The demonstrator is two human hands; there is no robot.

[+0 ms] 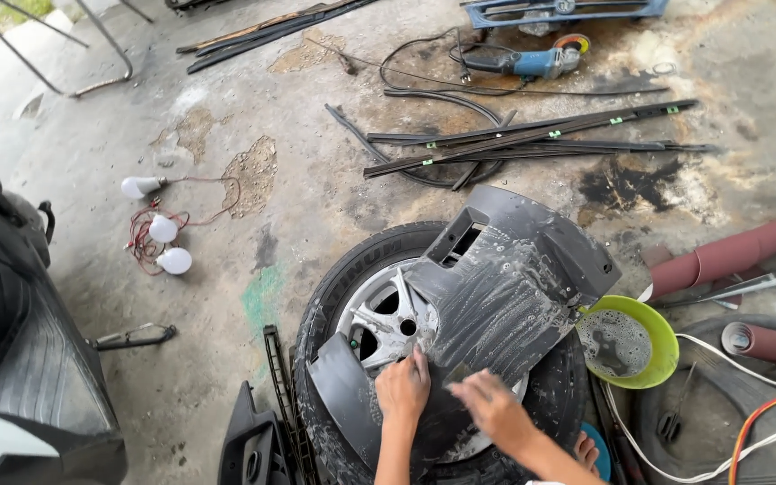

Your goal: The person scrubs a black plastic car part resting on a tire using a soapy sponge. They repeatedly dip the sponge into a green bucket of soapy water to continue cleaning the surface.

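Hands work low in the middle of the frame on a wet, soapy dark plastic car panel (496, 296) that lies across a wheel (379, 314) flat on the concrete floor (226, 135). The left hand (403, 388) presses flat and open on the panel's lower edge. The right hand (493, 406) is blurred, closed around a small dark pad on the panel. A green bowl (662, 337) of sudsy water sits just right of the panel, rolls of reddish sandpaper (729, 256) beyond it. An angle grinder (532, 63) and black trim strips (532, 139) lie at upper right, three bulbs (162, 229) at left.
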